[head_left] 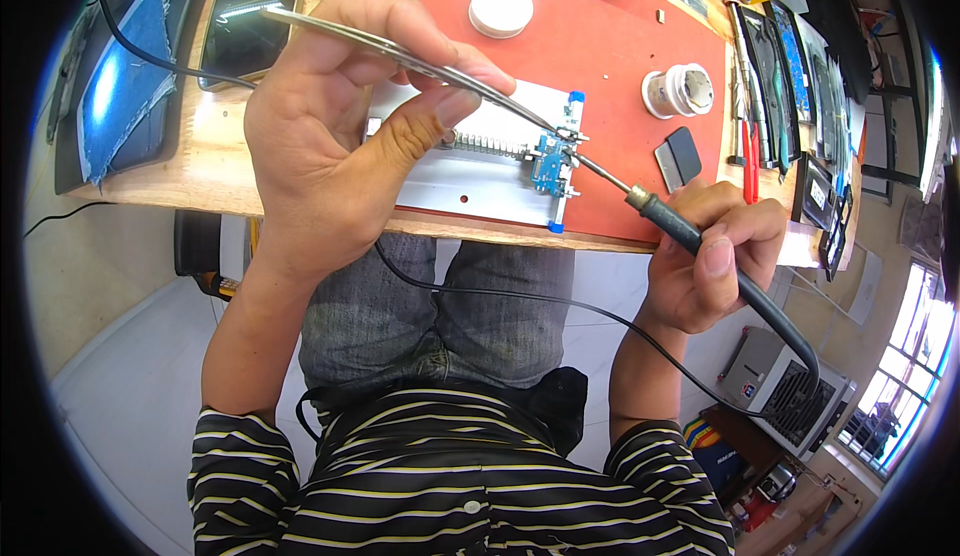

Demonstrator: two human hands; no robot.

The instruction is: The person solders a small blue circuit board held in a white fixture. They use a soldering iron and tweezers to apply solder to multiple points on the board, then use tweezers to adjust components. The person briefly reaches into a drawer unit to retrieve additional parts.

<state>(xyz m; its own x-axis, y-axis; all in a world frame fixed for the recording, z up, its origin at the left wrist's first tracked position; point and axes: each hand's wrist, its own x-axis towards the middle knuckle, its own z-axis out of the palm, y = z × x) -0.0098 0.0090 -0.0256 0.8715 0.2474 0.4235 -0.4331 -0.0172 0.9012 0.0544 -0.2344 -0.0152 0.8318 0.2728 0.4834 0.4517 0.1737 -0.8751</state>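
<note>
My left hand (pixel 345 141) is closed on a pair of metal tweezers (pixel 430 68), whose tips reach down to a small blue circuit board (pixel 548 164). In my right hand (pixel 715 251) is a soldering iron (pixel 672 221) with a dark handle, its metal tip meeting the board close to the tweezer tips. The board sits in a metal clamp holder with a spring rod (pixel 487 145) and a pale base plate (pixel 430 191). Blue end pieces (pixel 556 227) show at the plate's right end. Fine contact at the tips is too small to make out.
On the red mat (pixel 620 56) are a white round lid (pixel 501 10), an open white jar (pixel 680 91) and a small dark block (pixel 679 158). A phone-like panel (pixel 250 36) lies at left. Tools and boards line the right edge. The iron's cable (pixel 520 294) crosses my lap.
</note>
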